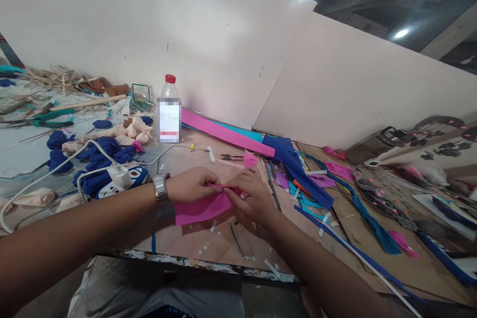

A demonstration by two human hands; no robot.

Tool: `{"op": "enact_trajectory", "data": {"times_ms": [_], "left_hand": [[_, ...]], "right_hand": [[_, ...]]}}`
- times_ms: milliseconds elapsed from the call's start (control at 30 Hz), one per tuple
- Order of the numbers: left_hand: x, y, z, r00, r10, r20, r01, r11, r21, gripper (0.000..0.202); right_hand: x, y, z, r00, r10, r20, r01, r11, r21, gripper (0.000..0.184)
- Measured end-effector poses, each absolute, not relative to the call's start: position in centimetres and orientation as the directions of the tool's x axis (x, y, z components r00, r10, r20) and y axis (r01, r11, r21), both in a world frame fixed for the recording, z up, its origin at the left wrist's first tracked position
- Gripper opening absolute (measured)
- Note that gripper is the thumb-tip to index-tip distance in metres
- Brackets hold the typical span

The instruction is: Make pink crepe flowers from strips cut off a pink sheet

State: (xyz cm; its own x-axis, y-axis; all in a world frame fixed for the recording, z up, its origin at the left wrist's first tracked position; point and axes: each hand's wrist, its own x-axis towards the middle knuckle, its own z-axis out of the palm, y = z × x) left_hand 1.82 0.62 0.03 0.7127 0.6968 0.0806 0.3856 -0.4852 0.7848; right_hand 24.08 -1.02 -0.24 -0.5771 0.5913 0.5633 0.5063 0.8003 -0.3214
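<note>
Both my hands meet over a sheet of pink crepe paper point(201, 208) lying on the worktable point(223, 243). My left hand point(192, 185), with a metal watch point(161, 188) on its wrist, pinches the upper edge of the pink paper, fingers closed. My right hand point(251, 196) pinches the same edge from the right, its fingers curled onto the fold. A small pink paper scrap point(249, 160) and small snips point(231, 157) lie just beyond my hands.
A clear bottle point(169, 109) with a red cap stands at the back. Blue and peach fabric pieces point(108, 146), a white cable and power plug point(119, 175) lie left. Pink and blue paper rolls point(231, 135), blue strips point(309, 189) and scraps spread right. White boards wall the back.
</note>
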Motion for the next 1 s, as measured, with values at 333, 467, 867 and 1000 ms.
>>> {"op": "enact_trajectory", "data": {"times_ms": [333, 467, 867, 1000], "left_hand": [[1.66, 1.02, -0.20, 0.718, 0.696, -0.012, 0.339, -0.334, 0.880, 0.028], [1.75, 0.93, -0.44, 0.680, 0.734, 0.009, 0.345, -0.330, 0.878, 0.035], [1.81, 0.63, -0.24, 0.657, 0.752, 0.049, 0.397, -0.401, 0.825, 0.036], [1.80, 0.28, 0.29, 0.648, 0.759, 0.063, 0.428, -0.431, 0.795, 0.034]], "right_hand": [[24.05, -1.02, -0.28, -0.602, 0.511, 0.614, 0.488, 0.844, -0.223, 0.006], [24.05, -1.12, -0.22, -0.605, 0.538, 0.587, 0.504, 0.829, -0.240, 0.007], [23.96, -1.26, -0.30, -0.591, 0.595, 0.545, 0.540, 0.793, -0.281, 0.004], [23.83, -1.36, -0.11, -0.600, 0.591, 0.538, 0.540, 0.796, -0.273, 0.004]]}}
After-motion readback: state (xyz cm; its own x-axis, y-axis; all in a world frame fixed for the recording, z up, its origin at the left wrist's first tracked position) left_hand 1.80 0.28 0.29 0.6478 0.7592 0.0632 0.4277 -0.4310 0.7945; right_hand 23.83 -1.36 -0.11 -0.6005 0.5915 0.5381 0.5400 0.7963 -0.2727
